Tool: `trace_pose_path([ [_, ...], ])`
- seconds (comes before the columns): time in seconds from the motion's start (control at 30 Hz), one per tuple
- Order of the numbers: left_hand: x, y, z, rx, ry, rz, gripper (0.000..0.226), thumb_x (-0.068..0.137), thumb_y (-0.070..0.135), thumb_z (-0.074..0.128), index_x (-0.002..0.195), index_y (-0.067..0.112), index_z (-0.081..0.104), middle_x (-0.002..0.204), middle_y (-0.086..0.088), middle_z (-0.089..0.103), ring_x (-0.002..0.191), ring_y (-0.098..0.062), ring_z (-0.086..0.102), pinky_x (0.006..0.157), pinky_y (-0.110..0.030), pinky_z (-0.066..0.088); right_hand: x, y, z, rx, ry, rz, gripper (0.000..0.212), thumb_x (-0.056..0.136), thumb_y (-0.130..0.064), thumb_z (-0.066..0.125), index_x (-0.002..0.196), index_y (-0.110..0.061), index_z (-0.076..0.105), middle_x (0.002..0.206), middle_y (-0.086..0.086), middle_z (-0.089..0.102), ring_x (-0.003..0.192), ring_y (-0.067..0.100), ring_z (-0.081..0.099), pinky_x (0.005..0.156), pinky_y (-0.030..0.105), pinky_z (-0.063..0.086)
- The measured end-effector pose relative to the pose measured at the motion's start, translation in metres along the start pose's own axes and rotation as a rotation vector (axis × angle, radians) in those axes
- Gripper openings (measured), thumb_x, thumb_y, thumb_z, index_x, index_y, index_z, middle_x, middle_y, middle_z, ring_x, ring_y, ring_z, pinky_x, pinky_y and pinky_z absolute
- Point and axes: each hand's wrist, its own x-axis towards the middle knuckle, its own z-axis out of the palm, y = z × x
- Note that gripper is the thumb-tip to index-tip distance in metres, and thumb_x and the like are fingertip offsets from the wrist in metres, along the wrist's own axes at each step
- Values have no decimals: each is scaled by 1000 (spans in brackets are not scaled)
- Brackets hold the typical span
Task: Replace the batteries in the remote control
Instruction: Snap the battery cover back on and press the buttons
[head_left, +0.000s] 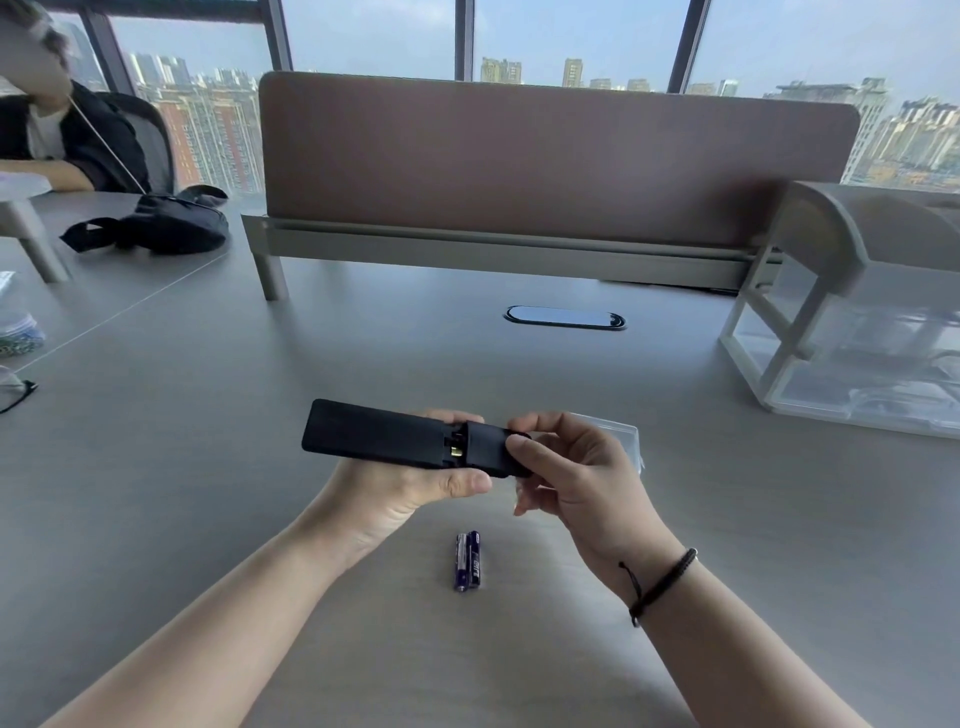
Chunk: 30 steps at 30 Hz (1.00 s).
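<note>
Left hand grips remote above desk; right hand pinches cover, partly slid. Batteries lie below. Step probably closing cover; next needs straight push.

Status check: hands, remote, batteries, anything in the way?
Left hand grips remote; right hand pinches battery cover, partly slid, gap showing. Two batteries lie on table. Nothing in the way.

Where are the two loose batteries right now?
In the head view, the two batteries lie side by side on the table, near centre, between the person's forearms and just below the remote control held above them.
</note>
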Motion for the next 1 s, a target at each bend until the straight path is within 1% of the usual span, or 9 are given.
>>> trace_pose_path([
  [0.13,-1,0,2,18,1,15,43,60,9,90,98,18,74,93,-1,75,94,-16,69,80,-29,53,-1,0,-1,-43,-8,12,6,90,-1,65,91,-7,67,64,12,57,45,21,49,50,32,51],
  [0.27,-2,4,6,11,-11,50,36,61,6,87,92,20,76,89,0,76,88,-14,70,79,-29,55,-1,1,1,-99,-29,2,9,90,-3,66,88,-11,69,57,6,57,44,21,50,51,33,50],
  [0.4,-3,5,7,20,-49,57,30,67,4,82,95,15,75,89,-1,76,88,-14,69,80,-28,54,-1,2,1,-121,-16,-11,10,90,-4,67,87,-12,69,55,4,57,43,21,50,55,37,49],
  [0.57,-3,3,3,-59,-8,7,36,66,16,86,100,24,76,96,1,76,99,-13,68,84,-28,52,-3,0,1,-154,-7,-75,11,91,-3,66,89,-13,70,56,4,57,49,22,52,51,34,51],
  [0.63,-3,2,2,-130,-9,-17,36,67,15,82,102,20,76,97,-1,76,97,-16,69,81,-28,54,-4,-3,1,-104,-1,-62,13,91,-2,65,91,-14,70,64,11,57,48,22,52,50,33,53],
  [0.7,-2,3,3,-256,-23,-72,33,73,5,76,106,13,74,98,-9,76,94,-23,71,72,-31,57,-4,-7,0,50,9,7,16,92,0,62,95,-13,71,73,16,59,47,21,52,53,33,55],
  [0.83,0,6,3,-442,-30,-177,34,80,2,63,114,6,65,107,-21,73,101,-41,70,68,-41,60,-1,-16,-6,368,43,108,17,91,0,59,101,-9,69,77,12,71,45,18,54,56,32,59],
  [0.93,2,7,3,-534,-33,-196,25,84,0,62,109,3,60,105,-26,71,102,-48,68,74,-47,60,0,-16,-6,397,36,128,18,91,1,58,102,-8,68,81,15,70,49,20,63,59,33,61],
  [1.0,3,5,4,-496,-29,-190,18,87,2,61,104,-4,62,100,-26,72,95,-44,71,72,-43,60,-2,-14,-3,377,16,144,21,91,5,57,104,-7,68,81,20,64,53,23,67,62,35,62],
])
